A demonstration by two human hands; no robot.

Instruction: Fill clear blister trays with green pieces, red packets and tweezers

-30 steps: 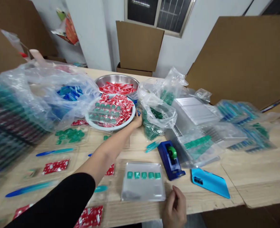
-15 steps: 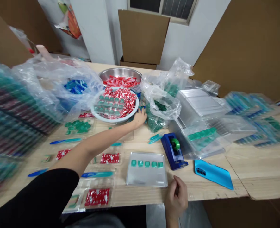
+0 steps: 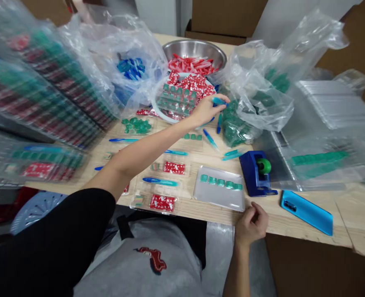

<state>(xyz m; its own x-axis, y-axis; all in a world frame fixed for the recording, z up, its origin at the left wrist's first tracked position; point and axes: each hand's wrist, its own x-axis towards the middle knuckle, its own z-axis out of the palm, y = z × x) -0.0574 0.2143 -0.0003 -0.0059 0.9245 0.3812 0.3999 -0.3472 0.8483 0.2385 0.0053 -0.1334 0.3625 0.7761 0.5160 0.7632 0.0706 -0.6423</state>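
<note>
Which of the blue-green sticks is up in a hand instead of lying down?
The teal stick pinched in the left hand, beside the white bowl. The other sticks all lie flat on the table.

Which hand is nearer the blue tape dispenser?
Right. The right hand curls just in front of the tape dispenser; the left hand is far off at the white bowl, pinching a teal stick.

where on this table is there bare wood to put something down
Bare wood lies right of the phone at the table corner, and in a small patch between the tape dispenser, the clear tray and the loose pens. The bowls, bags and stacked packs crowd the back and left.
</note>
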